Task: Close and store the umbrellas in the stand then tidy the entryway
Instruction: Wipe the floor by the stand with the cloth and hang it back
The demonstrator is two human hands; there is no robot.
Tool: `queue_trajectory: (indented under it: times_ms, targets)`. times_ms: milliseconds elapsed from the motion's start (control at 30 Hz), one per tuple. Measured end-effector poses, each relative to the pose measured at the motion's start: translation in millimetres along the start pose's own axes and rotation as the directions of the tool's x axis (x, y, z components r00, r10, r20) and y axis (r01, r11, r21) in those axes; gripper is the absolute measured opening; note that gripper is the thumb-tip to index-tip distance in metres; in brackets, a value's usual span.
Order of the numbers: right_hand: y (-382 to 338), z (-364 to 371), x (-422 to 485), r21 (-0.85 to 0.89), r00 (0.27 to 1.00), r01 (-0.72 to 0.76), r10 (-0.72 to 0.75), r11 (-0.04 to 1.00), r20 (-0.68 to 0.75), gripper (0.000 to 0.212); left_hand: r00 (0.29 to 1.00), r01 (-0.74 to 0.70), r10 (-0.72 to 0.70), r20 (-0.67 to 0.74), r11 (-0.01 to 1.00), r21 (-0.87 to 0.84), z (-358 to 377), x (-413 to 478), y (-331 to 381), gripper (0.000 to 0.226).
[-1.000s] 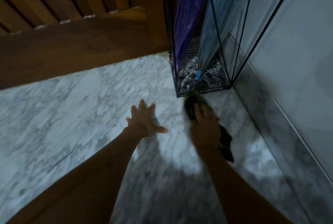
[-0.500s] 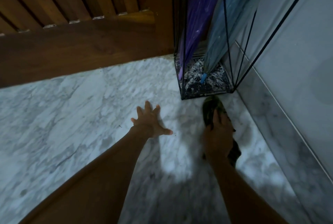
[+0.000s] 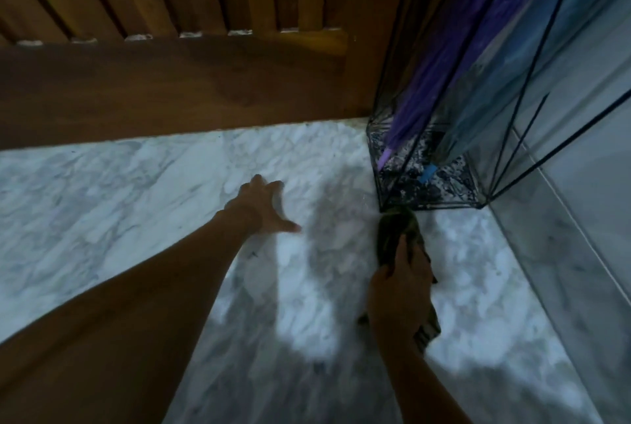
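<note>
A black wire umbrella stand [image 3: 386, 184] stands in the corner at the right. Inside it lean a closed purple umbrella [image 3: 440, 72] and a closed blue umbrella [image 3: 505, 82], tips down on the speckled base. My right hand [image 3: 399, 294] presses a dark green cloth [image 3: 396, 232] onto the marble floor, its far end touching the stand's front corner. My left hand [image 3: 263, 205] lies flat on the floor to the left, fingers spread, holding nothing.
A slatted wooden door [image 3: 177, 75] runs along the far side of the white marble floor [image 3: 102, 191]. A grey tiled wall with a marble skirting [image 3: 560, 273] borders the right side.
My right hand has slid the cloth forward along the floor up to the stand's front corner. The left hand stays planted on the floor. The view has shifted closer.
</note>
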State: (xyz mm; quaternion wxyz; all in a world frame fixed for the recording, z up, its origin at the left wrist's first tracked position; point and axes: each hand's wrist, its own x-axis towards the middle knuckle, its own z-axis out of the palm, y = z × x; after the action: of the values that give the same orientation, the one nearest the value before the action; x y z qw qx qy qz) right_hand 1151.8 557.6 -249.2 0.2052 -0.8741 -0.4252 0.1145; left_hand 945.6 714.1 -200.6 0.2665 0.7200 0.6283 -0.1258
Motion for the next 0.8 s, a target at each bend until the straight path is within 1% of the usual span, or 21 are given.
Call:
queue_trajectory:
  times_ms: [67,133,200,233,267,300,400,500,633,667,700,733,767,800]
  targets:
    - [-15.2,15.2,-7.0,-0.048,0.989,0.145,-0.145,0.988,0.006,0.051,0.999,-0.017,0.014,0.032,0.996,0.084,-4.2,6.5,-6.6,0.122]
    - [-36.9,27.9,-7.8,-0.069,0.94,0.338,-0.332,0.939,0.08,0.05,0.999,-0.029,0.023,0.044,0.989,0.144,-7.1,14.4,-12.4,0.133]
    - [-57.5,39.6,5.6,-0.071,0.842,0.529,-0.512,0.846,0.168,0.053,0.996,-0.035,0.026,0.084,0.993,0.109,-8.0,22.6,-17.6,0.142]
    - [-66.3,46.3,19.4,-0.066,0.806,0.582,-0.564,0.811,0.181,0.054,0.994,-0.043,0.035,0.101,0.996,0.083,-7.0,26.5,-19.4,0.144]
    - [-75.5,52.1,36.6,-0.062,0.799,0.593,-0.577,0.803,0.172,0.058,0.993,-0.05,0.043,0.113,0.997,0.066,-6.0,28.7,-20.1,0.145]
    - [-85.5,55.5,55.0,-0.063,0.818,0.567,-0.553,0.821,0.156,0.061,0.992,-0.053,0.046,0.119,0.997,0.059,-4.9,29.0,-20.1,0.145]
    - [-122.8,61.1,109.8,-0.113,0.911,0.398,-0.378,0.91,0.166,0.064,0.994,-0.056,0.051,0.093,0.997,0.052,-1.3,30.1,-22.9,0.143]
    - [-152.2,65.4,152.1,-0.206,0.938,0.337,-0.311,0.918,0.152,0.064,0.994,-0.088,0.086,0.072,0.996,0.025,2.1,31.4,-26.2,0.144]
    - [-166.4,73.7,172.4,-0.167,0.981,0.177,-0.161,0.97,0.103,0.058,0.993,-0.093,0.093,0.067,0.996,-0.009,4.4,32.8,-28.8,0.144]
    - [-168.0,75.5,168.7,-0.161,0.979,0.196,-0.183,0.967,0.093,0.057,0.993,-0.094,0.095,0.069,0.995,-0.012,4.2,32.3,-28.3,0.144]
    - [-168.5,76.7,161.6,-0.156,0.959,0.278,-0.264,0.948,0.102,0.057,0.993,-0.097,0.098,0.072,0.995,-0.011,3.9,31.3,-27.5,0.144]
    - [-167.6,77.1,153.7,-0.136,0.908,0.412,-0.394,0.901,0.142,0.056,0.992,-0.1,0.1,0.074,0.995,-0.011,3.3,30.7,-27.2,0.143]
    - [-164.7,76.1,148.6,-0.091,0.826,0.55,-0.525,0.83,0.208,0.056,0.992,-0.103,0.103,0.075,0.995,-0.011,2.6,30.1,-27.3,0.143]
    - [-161.2,72.8,148.5,-0.043,0.739,0.647,-0.613,0.761,0.281,0.056,0.992,-0.106,0.107,0.073,0.994,-0.012,2.2,30.2,-27.6,0.142]
